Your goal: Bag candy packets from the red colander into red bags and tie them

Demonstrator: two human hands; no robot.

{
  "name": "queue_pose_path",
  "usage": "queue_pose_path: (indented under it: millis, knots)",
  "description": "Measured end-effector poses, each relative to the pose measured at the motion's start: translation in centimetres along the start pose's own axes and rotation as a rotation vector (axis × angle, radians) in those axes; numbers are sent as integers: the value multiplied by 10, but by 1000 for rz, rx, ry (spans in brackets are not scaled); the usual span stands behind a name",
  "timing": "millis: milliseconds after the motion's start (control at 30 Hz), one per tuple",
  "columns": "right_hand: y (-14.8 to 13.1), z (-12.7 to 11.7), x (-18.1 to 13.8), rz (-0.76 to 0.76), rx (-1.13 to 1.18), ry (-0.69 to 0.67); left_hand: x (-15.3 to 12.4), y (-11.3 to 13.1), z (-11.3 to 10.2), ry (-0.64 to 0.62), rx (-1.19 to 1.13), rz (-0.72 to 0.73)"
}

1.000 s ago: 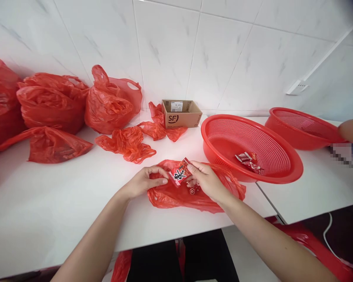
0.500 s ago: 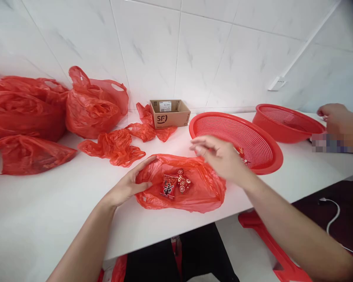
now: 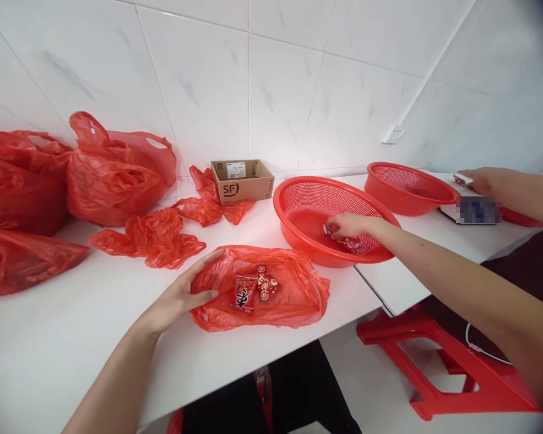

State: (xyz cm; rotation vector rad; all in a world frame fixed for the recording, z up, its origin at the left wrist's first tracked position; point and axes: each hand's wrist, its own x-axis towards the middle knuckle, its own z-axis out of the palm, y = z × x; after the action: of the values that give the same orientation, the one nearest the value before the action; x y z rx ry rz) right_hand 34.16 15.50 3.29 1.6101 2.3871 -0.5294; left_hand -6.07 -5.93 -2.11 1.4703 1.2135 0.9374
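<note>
A red plastic bag (image 3: 294, 301) lies spread with its mouth open on the white table. Inside it rest two small red packets, one with a dark printed character (image 3: 243, 293) and one with gold-and-white patterns (image 3: 266, 283). My left hand (image 3: 176, 298) grips the bag's left rim, thumb over the inside and fingers along the outer side. Reaching into a red perforated plastic basket (image 3: 298, 229), my right hand (image 3: 353, 225) has its fingers closed on a small red-and-white packet (image 3: 328, 229). Beneath that hand lie more packets (image 3: 350, 244), partly hidden.
Behind the bag stand a cardboard box (image 3: 242, 187) and crumpled red bags (image 3: 156, 235). Filled red bags (image 3: 117, 181) sit at the left. To the right are another red basket (image 3: 407, 190) and another person's hand (image 3: 489, 179) holding a small packet. A red stool (image 3: 416, 337) stands below.
My right hand has moved from above the bag's right side into the basket and closed on a packet. The left hand keeps to the bag's rim. The view has shifted rightward.
</note>
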Motion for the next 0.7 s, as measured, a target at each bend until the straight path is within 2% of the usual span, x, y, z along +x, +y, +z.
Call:
queue_pose_path:
  millis: [67, 100, 200, 233, 300, 467, 567, 633, 700]
  knots:
    - [-11, -8, -7, -55, 121, 18, 0, 0, 0, -6, 5, -4]
    - [-18, -12, -12, -104, 257, 33, 0, 0, 0, -11, 6, -6]
    - [-44, -20, -31, -291, 837, 73, 1, 0, 0, -14, 28, -1]
    - [-53, -20, -38, -346, 1000, 56, 1, 0, 0, -15, 44, 0]
    - [-73, -18, -51, -428, 1183, -34, 1, 1, -1, -22, 76, -5]
    - [-117, -2, -74, -597, 1383, -318, 0, -1, -1, -25, 85, 3]
    - [-142, 13, -84, -599, 1437, -424, -1, -1, -1, -29, 65, 8]
    - [-156, 25, -89, -573, 1375, -456, -1, -1, -1, -37, 46, 6]
    - [-163, 37, -90, -551, 1204, -445, 0, -2, -1, -45, 26, 6]
